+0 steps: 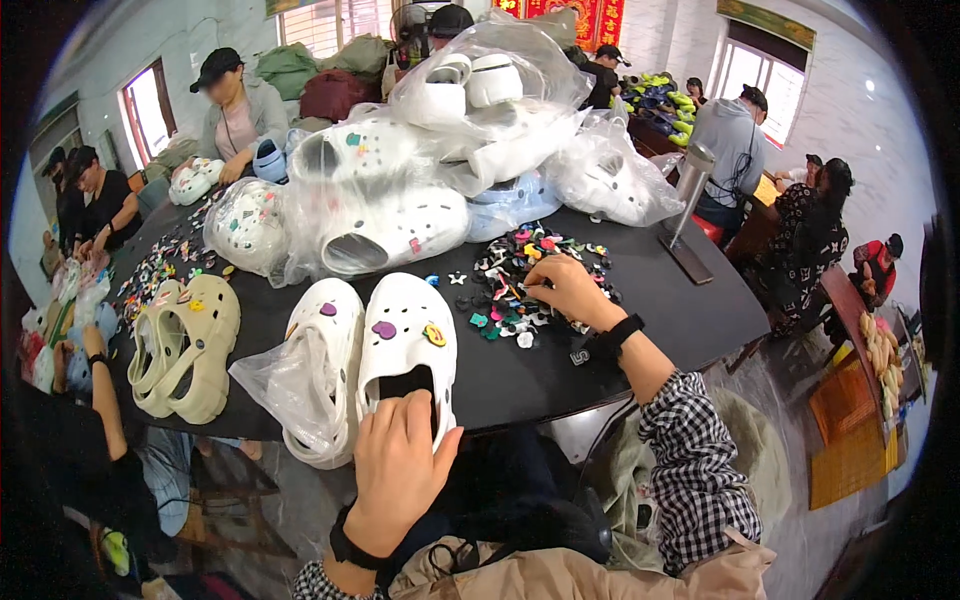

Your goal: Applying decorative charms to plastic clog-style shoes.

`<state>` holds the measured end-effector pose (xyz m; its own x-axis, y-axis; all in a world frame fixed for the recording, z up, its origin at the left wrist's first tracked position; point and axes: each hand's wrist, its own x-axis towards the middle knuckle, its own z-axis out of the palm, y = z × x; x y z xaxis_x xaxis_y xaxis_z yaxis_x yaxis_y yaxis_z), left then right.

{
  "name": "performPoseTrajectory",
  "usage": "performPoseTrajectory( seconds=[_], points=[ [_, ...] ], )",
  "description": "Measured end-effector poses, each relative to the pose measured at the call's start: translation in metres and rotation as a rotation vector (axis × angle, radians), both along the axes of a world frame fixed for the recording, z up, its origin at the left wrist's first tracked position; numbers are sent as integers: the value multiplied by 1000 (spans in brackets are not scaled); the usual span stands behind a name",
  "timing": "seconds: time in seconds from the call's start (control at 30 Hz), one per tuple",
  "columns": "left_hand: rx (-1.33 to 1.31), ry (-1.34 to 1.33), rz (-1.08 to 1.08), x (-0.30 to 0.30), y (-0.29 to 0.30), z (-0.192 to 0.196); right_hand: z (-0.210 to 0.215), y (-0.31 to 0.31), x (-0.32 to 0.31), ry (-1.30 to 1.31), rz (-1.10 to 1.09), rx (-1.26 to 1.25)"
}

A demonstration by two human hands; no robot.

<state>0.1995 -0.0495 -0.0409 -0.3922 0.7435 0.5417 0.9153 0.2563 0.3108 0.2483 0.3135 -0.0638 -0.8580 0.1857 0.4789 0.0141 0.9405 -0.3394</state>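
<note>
My left hand (400,470) is closed on the heel end of a white clog (405,305), its fingers reaching into the foot opening. A purple charm (384,330) and a yellow-and-red charm (434,335) sit on that clog's upper. Beside it on the left lies a second white clog (328,318), with a purple charm on top and a crumpled clear plastic bag (290,380) over its rear. At the edge of a heap of small colourful shoe charms (510,265), my right hand (570,290) has its fingertips pinched together. Whatever they hold is too small to name.
Plastic-wrapped white clogs (400,220) are piled at the table's back. Beige clogs (210,340) stand at left, near more scattered charms (165,260). A metal stand (685,220) rises on the black table (650,330) at right. A co-worker (240,110) sits across; another person's arm (105,400) is at left.
</note>
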Motion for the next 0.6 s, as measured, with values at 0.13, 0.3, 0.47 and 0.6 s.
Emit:
performPoseTrajectory(
  seconds=[0.13, 0.3, 0.47, 0.6],
  points=[
    [2, 96, 35, 11, 0, -6, 6, -9, 20, -14, -31, -65],
    [16, 41, 41, 21, -6, -16, 20, -21, 29, 276, -131, -173],
    [74, -147, -67, 34, -12, -22, 31, -14, 43, 460, -235, -600],
    [70, -759, -289, 26, -19, -25, 49, -34, 51, 609, -182, -653]
  ],
)
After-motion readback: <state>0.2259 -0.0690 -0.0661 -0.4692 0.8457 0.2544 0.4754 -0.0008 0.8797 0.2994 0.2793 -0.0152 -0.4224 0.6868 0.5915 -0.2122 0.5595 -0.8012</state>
